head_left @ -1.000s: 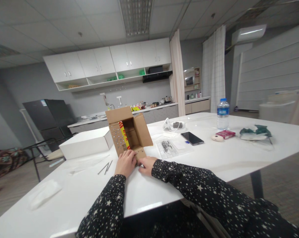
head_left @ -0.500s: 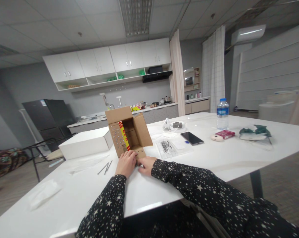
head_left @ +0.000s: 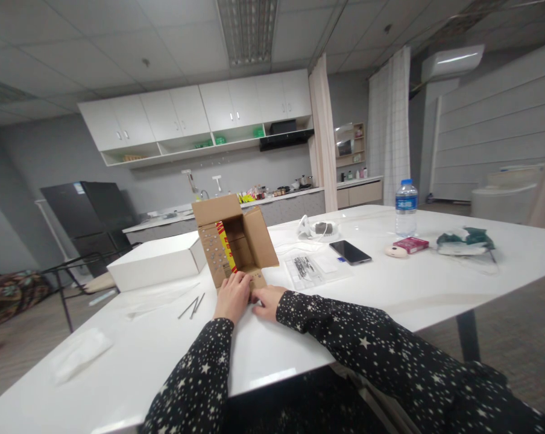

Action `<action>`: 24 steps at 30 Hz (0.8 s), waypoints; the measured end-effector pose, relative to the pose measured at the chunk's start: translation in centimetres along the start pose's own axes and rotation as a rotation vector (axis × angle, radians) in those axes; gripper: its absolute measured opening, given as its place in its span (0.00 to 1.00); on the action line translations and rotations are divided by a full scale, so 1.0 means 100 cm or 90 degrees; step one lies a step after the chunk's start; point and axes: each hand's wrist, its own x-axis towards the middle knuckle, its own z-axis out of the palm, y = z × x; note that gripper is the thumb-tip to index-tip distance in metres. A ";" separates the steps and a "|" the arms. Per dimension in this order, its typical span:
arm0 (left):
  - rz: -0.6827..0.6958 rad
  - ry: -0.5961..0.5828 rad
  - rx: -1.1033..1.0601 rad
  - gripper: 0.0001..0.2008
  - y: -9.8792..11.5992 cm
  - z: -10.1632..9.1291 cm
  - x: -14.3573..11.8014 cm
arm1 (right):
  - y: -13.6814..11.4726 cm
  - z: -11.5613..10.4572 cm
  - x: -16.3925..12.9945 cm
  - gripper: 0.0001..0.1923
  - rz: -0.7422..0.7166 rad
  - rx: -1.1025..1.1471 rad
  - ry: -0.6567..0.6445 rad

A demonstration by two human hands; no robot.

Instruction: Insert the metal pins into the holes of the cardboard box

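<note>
Both hands are sitting at the center of the frame — the left hand (head_left: pixel 232 296) is lying flat with fingers curled onto the near flap of the cardboard box (head_left: pixel 233 240), the right hand (head_left: pixel 267 301) is pressing loosely open just beside it. The box is standing open on the white table (head_left: pixel 390 289), with a white box (head_left: pixel 157 260) to its left. Those upright flaps look floppy — pushing unevenly could tip it toward the loose metal pins (head_left: pixel 192 305).

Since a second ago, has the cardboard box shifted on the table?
No. The cardboard box sits at the same spot beside the white box, both hands at its near flap.
</note>
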 end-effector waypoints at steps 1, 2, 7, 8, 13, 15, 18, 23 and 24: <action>-0.003 -0.003 0.007 0.14 0.001 -0.001 0.001 | 0.000 0.000 0.000 0.15 0.002 0.001 0.000; -0.006 -0.006 0.014 0.14 0.002 -0.001 0.001 | 0.000 0.000 0.000 0.15 0.004 0.002 0.000; -0.001 -0.005 0.045 0.14 0.006 -0.005 0.003 | 0.000 -0.001 -0.001 0.16 0.009 0.004 -0.003; 0.002 -0.005 0.052 0.14 0.006 -0.006 0.004 | 0.000 -0.001 -0.001 0.16 0.008 0.005 -0.003; 0.008 -0.009 0.094 0.12 0.010 -0.008 0.006 | -0.001 -0.003 -0.001 0.16 0.009 0.001 -0.003; 0.014 -0.008 0.121 0.12 0.011 -0.008 0.007 | -0.001 -0.004 -0.002 0.16 0.010 0.000 -0.005; 0.011 -0.003 0.150 0.12 0.012 -0.007 0.007 | -0.003 -0.006 -0.003 0.16 0.009 0.002 -0.007; 0.002 0.021 0.125 0.13 0.013 -0.007 0.007 | -0.004 -0.007 -0.004 0.16 0.011 0.005 -0.009; 0.000 0.026 0.115 0.13 0.013 -0.008 0.007 | -0.003 -0.007 -0.004 0.16 0.012 0.006 -0.010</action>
